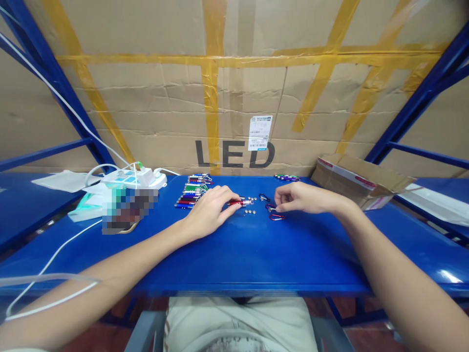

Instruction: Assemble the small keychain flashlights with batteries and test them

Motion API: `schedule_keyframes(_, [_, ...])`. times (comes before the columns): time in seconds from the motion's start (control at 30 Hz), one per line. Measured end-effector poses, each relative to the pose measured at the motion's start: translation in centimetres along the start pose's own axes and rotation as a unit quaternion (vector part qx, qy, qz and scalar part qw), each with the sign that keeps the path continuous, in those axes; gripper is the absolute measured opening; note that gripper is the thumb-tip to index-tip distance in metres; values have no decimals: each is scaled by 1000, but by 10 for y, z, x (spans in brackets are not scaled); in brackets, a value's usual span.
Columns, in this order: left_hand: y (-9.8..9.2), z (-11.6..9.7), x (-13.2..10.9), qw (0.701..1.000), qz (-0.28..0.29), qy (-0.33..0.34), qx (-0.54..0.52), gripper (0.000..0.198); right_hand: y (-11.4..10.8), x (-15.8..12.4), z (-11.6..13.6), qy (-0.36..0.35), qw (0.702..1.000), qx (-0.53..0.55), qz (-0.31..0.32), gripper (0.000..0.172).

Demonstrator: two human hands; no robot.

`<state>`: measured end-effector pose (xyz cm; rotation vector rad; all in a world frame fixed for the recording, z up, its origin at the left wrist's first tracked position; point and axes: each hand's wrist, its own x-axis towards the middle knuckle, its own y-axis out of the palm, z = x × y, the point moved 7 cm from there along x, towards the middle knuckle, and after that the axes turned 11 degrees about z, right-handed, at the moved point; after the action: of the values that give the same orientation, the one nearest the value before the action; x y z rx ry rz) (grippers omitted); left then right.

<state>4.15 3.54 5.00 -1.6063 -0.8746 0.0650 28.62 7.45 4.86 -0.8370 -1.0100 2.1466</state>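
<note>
My left hand [208, 210] lies low over the table, thumb and fingers closed on a small red flashlight [236, 202]. Several silver button cells [250, 211] lie just to the right of that flashlight. My right hand [295, 197] is curled, its fingertips down at a dark red carabiner [270, 208] with a silver end; what is between the fingers, if anything, is hidden. Nearby are a black carabiner [264, 197] and a red carabiner [276, 217]. Left of my left hand, several blue, red, black and green flashlights [185, 201] lie in a row.
At the table's back lie more pen-shaped flashlights [287, 178]. An open cardboard box [348, 181] stands back right. A white power strip [146, 177], cables and a blurred-out object [128, 212] occupy the left. A large "LED" carton [164, 112] walls the back of the blue table [256, 259].
</note>
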Motion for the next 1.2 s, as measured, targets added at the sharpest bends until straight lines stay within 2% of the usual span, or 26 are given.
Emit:
schedule_keyframes(0.13, [2,0,0,1000,16,6,-4,23,6,2,-7,7,999,-16,31,40])
schedule_keyframes(0.4, [8,0,1,998,61,5,3,26,11,6,-9,25,997,-57,36,38])
schedule_keyframes(0.6, [15,-3,1,993,120,12,-3,24,13,7,-8,34,996,-68,38,38])
schedule_keyframes(0.77, [16,-3,0,992,126,15,-5,24,15,6,-6,40,996,-71,48,31])
schedule_keyframes(1.03, [19,-1,0,990,141,10,-5,26,19,5,-4,63,992,-69,82,33])
schedule_keyframes(1.2, [20,0,0,990,144,10,-5,28,24,7,0,71,991,-65,93,27])
